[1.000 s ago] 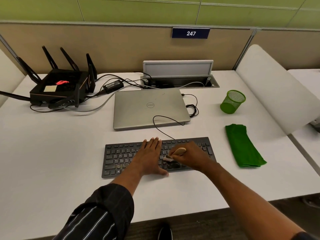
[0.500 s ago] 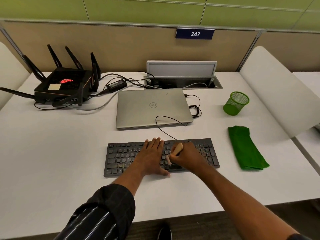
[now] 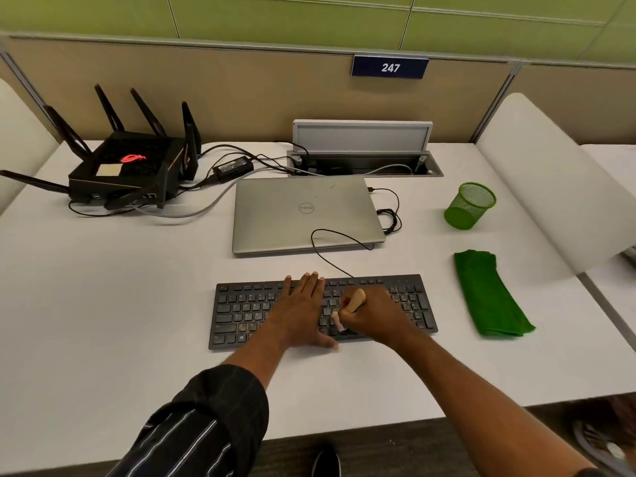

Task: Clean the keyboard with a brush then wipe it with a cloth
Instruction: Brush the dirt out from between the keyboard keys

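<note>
The keyboard (image 3: 241, 311) lies on the tabletop (image 3: 103, 287) a little back from the middle of the front edge. The left hand (image 3: 299, 311) rests flat on its middle keys, fingers straight and close together. Just beside it, the right hand (image 3: 375, 315) is curled round a brush (image 3: 354, 299), wooden handle tilted up out of the fist, head down on the lower key rows. A folded green cloth (image 3: 488, 297) lies right of the keyboard, apart from it, towards the right edge. Behind the keyboard sits a closed laptop (image 3: 303, 211). A green mesh cup (image 3: 469, 206) stands behind the cloth, and a black router (image 3: 130, 166) sits at the back left corner.
</note>
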The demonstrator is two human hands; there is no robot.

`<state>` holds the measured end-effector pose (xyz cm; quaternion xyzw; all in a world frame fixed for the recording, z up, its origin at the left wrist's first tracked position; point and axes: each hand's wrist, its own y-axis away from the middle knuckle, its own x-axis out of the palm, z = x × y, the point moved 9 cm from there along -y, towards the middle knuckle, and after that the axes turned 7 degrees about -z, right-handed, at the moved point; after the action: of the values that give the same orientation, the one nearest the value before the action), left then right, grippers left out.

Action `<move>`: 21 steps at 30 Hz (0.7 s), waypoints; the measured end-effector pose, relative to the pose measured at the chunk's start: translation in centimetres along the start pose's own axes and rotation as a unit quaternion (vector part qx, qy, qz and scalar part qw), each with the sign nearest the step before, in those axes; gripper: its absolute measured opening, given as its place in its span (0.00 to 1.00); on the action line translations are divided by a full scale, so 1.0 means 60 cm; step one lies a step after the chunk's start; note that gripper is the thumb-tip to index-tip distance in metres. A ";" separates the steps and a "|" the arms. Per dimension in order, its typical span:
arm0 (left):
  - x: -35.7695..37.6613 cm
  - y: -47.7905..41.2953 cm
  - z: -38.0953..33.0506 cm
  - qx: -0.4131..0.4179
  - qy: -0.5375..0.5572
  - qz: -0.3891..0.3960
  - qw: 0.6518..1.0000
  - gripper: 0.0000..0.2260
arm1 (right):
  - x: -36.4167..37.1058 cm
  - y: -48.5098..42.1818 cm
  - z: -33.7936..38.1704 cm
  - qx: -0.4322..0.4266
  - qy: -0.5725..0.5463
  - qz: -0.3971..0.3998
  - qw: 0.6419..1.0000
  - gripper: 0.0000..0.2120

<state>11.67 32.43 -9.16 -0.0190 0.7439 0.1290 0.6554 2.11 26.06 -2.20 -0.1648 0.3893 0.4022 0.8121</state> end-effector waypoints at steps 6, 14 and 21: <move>-0.003 0.010 0.015 -0.003 -0.004 -0.001 1.000 0.60 | -0.012 -0.005 0.004 0.012 -0.033 -0.070 0.997 0.06; -0.003 0.015 0.029 0.006 0.006 0.009 1.000 0.60 | 0.008 -0.001 0.017 0.022 -0.005 0.005 1.000 0.05; -0.006 0.012 0.034 0.030 0.001 0.029 0.999 0.60 | -0.006 0.006 0.011 0.052 -0.005 -0.055 0.997 0.08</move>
<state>13.55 33.52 -8.91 0.0217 0.7485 0.1255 0.6508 2.00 26.48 -1.49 -0.1421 0.3960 0.3370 0.8422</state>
